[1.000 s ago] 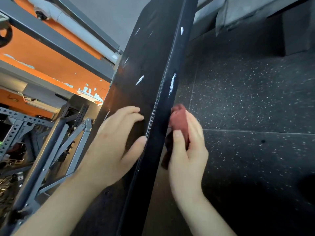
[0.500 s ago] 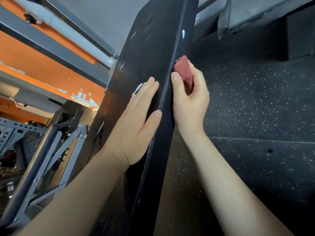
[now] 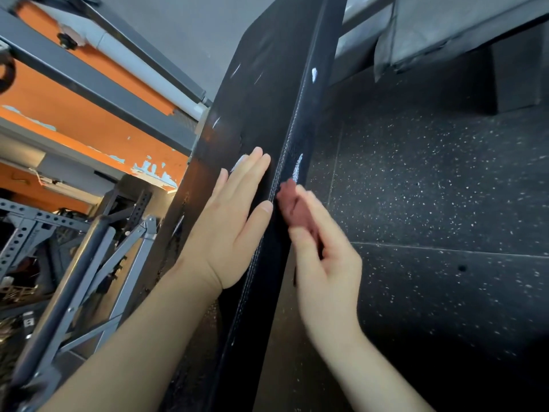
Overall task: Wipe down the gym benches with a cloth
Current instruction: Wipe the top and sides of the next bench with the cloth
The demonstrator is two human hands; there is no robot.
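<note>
A black padded bench (image 3: 261, 93) runs up the middle of the view, with a stitched seam along its right edge and white scuffs on the vinyl. My left hand (image 3: 228, 227) lies flat on the top face, fingers straight. On the bench's right side face, my right hand (image 3: 323, 263) holds a dark red cloth (image 3: 292, 206) against the vinyl, just below a white scuff. The right hand is motion-blurred and covers most of the cloth.
Black speckled rubber flooring (image 3: 430, 203) fills the right side. A grey steel rack frame (image 3: 74, 263) with perforated uprights stands at the left. Grey beams (image 3: 98, 87) cross an orange wall behind it. A dark block (image 3: 517, 75) sits at the upper right.
My right hand slid the cloth up the side of the bench, then back down. My left hand moved up the top face and stayed there, flat.
</note>
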